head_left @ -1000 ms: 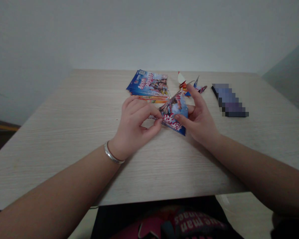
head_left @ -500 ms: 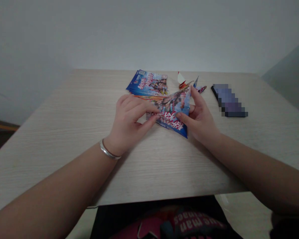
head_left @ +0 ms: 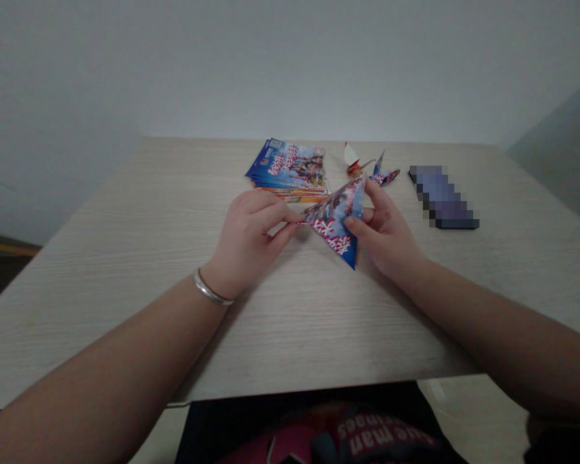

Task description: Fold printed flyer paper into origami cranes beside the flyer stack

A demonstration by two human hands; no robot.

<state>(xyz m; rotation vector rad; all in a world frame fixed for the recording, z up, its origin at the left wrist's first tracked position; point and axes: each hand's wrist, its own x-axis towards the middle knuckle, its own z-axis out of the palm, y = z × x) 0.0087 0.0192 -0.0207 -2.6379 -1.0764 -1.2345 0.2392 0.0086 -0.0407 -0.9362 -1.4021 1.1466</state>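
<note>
A folded piece of printed paper [head_left: 337, 222], blue with red and white lettering, forms a triangle held just above the wooden table [head_left: 125, 258]. My left hand [head_left: 251, 238] pinches its left corner between thumb and fingers; a silver bangle sits on that wrist. My right hand [head_left: 386, 235] grips the paper's right side, thumb on the front and fingers behind. Both hands are closed on the paper.
A stack of the same printed leaflets [head_left: 290, 169] lies behind the hands. Two small folded paper figures [head_left: 367, 169] stand to its right. A dark flat object [head_left: 442, 195], pixelated, lies at the right. A wall rises beyond the table's far edge.
The paper has been folded narrower into a pointed triangle and tilted. Both hands stayed pinched on it and shifted only slightly.
</note>
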